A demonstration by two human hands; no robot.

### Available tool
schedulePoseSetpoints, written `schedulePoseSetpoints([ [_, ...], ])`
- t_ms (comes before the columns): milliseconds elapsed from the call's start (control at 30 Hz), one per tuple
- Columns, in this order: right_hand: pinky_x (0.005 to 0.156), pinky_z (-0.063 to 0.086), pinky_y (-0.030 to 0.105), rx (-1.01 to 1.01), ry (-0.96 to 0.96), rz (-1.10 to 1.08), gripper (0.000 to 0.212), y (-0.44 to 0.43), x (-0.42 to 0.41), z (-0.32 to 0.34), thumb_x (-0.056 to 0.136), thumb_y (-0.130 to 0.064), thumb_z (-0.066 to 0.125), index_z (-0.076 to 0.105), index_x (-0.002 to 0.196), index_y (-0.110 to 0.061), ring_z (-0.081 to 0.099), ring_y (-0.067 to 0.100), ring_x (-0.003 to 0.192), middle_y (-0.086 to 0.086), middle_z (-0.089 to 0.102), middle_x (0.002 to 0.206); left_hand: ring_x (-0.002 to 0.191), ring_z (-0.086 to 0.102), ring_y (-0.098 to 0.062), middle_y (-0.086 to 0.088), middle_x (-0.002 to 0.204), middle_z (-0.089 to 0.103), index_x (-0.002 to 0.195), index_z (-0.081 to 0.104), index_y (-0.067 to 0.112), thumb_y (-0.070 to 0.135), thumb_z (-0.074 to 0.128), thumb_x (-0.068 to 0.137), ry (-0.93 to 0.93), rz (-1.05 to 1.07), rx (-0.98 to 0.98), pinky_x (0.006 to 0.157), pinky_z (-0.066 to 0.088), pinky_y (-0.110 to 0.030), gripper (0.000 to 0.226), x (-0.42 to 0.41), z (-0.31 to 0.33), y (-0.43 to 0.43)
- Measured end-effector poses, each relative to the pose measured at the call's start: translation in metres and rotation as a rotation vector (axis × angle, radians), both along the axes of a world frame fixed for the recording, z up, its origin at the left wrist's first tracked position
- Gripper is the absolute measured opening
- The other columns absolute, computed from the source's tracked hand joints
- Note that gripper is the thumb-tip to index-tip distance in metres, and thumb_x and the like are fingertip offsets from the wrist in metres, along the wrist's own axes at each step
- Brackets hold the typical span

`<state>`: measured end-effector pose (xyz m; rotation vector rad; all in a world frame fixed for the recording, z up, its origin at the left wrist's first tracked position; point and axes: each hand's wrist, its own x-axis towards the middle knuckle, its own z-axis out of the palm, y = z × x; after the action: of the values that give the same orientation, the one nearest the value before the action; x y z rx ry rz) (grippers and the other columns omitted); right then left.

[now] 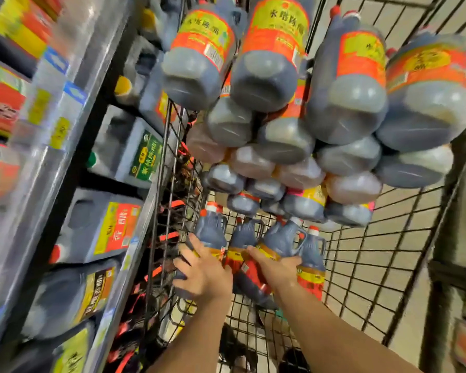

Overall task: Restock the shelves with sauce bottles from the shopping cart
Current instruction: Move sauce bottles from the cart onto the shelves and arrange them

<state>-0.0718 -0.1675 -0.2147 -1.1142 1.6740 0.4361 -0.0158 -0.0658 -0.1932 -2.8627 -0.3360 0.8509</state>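
Dark sauce bottles with red caps and orange-yellow labels lie in the wire shopping cart (374, 265). A tall stack of them (293, 109) fills the cart's far part. Near me, several handled bottles lie side by side. My left hand (202, 273) grips the leftmost bottle (210, 232) round its body. My right hand (275, 267) grips the neighbouring bottle (277, 240) at its labelled middle. Another bottle (311, 262) lies just right of that hand.
Metal shelves (65, 162) run along the left, holding large jugs with green, red and yellow labels (124, 154). The cart's left wire wall (167, 184) stands close against the shelf edge. A second wire frame (452, 238) rises at the right.
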Motion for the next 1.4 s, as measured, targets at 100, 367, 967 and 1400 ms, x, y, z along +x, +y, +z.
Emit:
schedulePoseSetpoints([
  [100,0.095,0.048,0.052,-0.033,0.019,-0.057,0.128,0.004,0.001,-0.008,0.046,-0.052,0.092,0.017,0.139,-0.005,0.051,0.040,0.121,0.021,0.048,0.134,0.136,0.027,-0.035,-0.007,0.155,0.018,0.150,0.005,0.023,0.049,0.075,0.074,-0.049,-0.030,0.041,0.101,0.038,-0.054,0.106,-0.001,-0.009,0.001],
  [367,0.093,0.050,0.050,-0.094,-0.008,0.045,0.105,0.003,-0.009,-0.010,0.059,-0.041,0.087,0.023,0.135,-0.008,0.059,0.037,0.109,0.016,0.056,0.123,0.126,0.042,-0.031,-0.004,0.146,0.037,0.144,0.004,0.027,0.048,0.080,0.069,-0.040,-0.099,-0.019,0.093,0.048,-0.049,0.109,-0.001,-0.012,0.014],
  [967,0.060,0.049,0.022,-0.312,-0.450,0.173,0.086,0.021,-0.063,0.091,0.046,-0.037,0.092,0.040,0.113,-0.023,0.063,0.002,0.078,-0.010,0.066,0.094,0.096,0.063,-0.015,0.008,0.113,0.061,0.126,0.039,0.035,0.038,0.091,0.040,-0.162,0.218,-0.964,0.076,0.051,-0.032,0.101,-0.025,0.095,0.064],
  [1400,0.073,0.048,0.029,-0.627,-0.992,0.401,0.077,0.060,-0.037,0.288,0.058,-0.022,0.092,0.040,0.115,-0.022,0.062,0.009,0.087,-0.012,0.061,0.098,0.088,0.066,0.003,0.022,0.101,0.067,0.114,0.041,0.054,0.035,0.090,0.037,-0.589,0.061,-1.410,0.072,0.055,-0.022,0.094,-0.028,0.295,0.147],
])
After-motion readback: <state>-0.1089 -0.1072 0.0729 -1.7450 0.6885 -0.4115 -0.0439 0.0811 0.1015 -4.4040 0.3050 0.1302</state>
